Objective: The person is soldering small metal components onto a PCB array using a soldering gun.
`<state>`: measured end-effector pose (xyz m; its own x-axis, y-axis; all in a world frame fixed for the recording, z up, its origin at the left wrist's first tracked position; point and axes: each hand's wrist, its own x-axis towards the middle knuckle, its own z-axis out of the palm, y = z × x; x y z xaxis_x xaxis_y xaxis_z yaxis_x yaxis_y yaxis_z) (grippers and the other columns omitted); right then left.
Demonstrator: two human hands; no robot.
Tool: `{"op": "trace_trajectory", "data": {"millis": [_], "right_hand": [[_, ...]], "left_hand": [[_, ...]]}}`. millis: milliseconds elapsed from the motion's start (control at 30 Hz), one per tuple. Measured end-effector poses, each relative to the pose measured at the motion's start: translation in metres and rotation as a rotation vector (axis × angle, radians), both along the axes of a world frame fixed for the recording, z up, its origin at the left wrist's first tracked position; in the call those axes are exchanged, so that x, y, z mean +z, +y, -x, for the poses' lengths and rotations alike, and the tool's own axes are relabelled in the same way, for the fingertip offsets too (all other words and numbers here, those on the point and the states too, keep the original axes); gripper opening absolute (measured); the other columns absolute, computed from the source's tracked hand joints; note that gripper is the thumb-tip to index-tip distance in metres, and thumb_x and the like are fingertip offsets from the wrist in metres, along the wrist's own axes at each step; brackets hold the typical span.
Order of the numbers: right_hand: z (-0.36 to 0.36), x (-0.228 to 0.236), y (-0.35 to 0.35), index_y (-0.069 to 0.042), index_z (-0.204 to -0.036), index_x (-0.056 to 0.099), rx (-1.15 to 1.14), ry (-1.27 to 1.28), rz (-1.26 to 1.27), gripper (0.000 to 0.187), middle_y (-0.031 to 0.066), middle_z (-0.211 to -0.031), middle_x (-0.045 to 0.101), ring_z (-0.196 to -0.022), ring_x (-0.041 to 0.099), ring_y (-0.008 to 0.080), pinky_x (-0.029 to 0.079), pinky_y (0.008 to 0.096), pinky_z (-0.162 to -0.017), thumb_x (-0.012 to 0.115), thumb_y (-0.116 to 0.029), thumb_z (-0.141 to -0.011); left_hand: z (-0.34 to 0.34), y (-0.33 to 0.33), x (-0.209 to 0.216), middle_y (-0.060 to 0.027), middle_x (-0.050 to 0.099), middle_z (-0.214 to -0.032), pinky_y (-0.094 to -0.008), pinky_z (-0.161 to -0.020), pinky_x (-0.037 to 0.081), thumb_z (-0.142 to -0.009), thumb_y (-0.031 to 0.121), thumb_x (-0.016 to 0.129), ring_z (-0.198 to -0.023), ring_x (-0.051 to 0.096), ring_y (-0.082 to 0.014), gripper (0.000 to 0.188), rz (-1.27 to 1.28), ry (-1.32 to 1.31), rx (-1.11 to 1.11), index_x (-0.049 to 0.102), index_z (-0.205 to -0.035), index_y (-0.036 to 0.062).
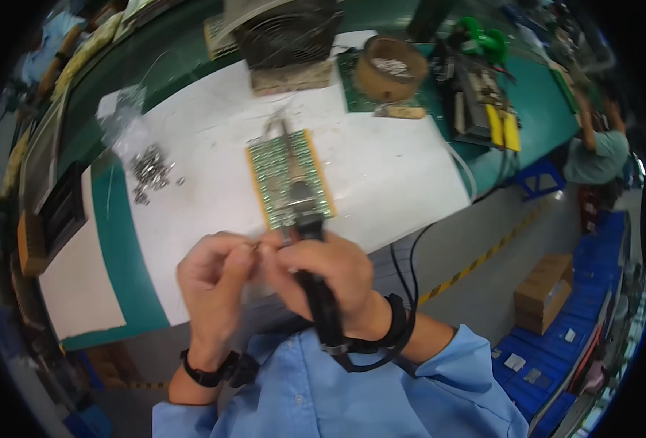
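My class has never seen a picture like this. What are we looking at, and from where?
This is no robot: a person works with bare hands, seen from a wide camera on their head, so straight edges bend. The right hand grips a black-handled tool with a metal end over a green circuit board. The left hand is beside it; whether its fingers pinch something is too blurred to tell. The board lies on a white sheet. To its left are small metal parts and a clear plastic bag; beyond it stands a dark fan unit, a brown bowl to its right.
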<state>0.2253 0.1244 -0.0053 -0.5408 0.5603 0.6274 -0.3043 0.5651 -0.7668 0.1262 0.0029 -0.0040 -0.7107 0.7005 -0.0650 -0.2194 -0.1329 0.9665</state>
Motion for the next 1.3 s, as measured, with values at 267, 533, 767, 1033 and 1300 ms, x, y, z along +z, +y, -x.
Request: {"op": "trace_trajectory", "data": {"millis": [267,533,767,1033,1300], "right_hand": [[0.007,-0.008,0.005,-0.005,-0.113,0.033,-0.019,-0.18,-0.063,0.046,0.0241,-0.097,0.067,-0.086,0.07,0.0242,0.056,0.031,-0.076,0.069,0.004,-0.085],[-0.013,-0.015,0.074,-0.001,-0.122,0.042,-0.135,-0.295,-0.273,0.05,0.0176,-0.089,0.062,-0.081,0.063,0.0255,0.052,0.0342,-0.07,0.07,-0.024,-0.088],[-0.023,-0.027,0.09,0.0,-0.126,0.039,-0.284,-0.329,-0.244,0.058,0.0153,-0.074,0.059,-0.065,0.061,0.0235,0.054,0.0366,-0.065,0.04,-0.052,-0.1],[-0.029,-0.03,0.099,-0.006,-0.123,0.044,-0.07,-0.273,-0.103,0.052,0.0177,-0.076,0.061,-0.061,0.061,0.0243,0.051,0.035,-0.059,0.058,-0.042,-0.087],[-0.025,-0.025,0.103,-0.014,-0.119,0.049,0.144,-0.262,0.046,0.06,0.0211,-0.082,0.064,-0.06,0.06,0.025,0.047,0.0332,-0.054,0.082,-0.027,-0.071]], "left_hand": [[0.005,0.026,0.012,-0.0047,0.067,-0.091,-0.0217,-0.069,0.049,-0.095,0.007,0.062,-0.078,0.06,-0.0081,0.014,0.045,-0.065,0.014,0.062,-0.104,-0.0028],[0.136,0.103,0.013,0.0016,0.062,-0.08,-0.0189,-0.065,0.042,-0.092,0.017,0.067,-0.075,0.051,-0.0034,0.018,0.401,0.741,-0.452,0.067,-0.093,-0.0017],[0.148,0.131,0.009,0.0038,0.059,-0.074,-0.0192,-0.061,0.04,-0.092,0.014,0.067,-0.067,0.049,-0.0024,0.015,0.552,0.654,-0.709,0.067,-0.089,-0.001],[0.152,0.135,0.019,-0.0003,0.045,-0.051,-0.0265,-0.043,0.032,-0.092,0.011,0.064,-0.045,0.037,-0.009,0.016,0.488,0.932,-0.791,0.064,-0.086,-0.0042],[0.153,0.136,0.022,-0.004,0.048,-0.051,-0.0291,-0.044,0.034,-0.09,0.009,0.063,-0.044,0.041,-0.0132,0.016,0.475,0.92,-0.777,0.062,-0.082,-0.0042]]}}
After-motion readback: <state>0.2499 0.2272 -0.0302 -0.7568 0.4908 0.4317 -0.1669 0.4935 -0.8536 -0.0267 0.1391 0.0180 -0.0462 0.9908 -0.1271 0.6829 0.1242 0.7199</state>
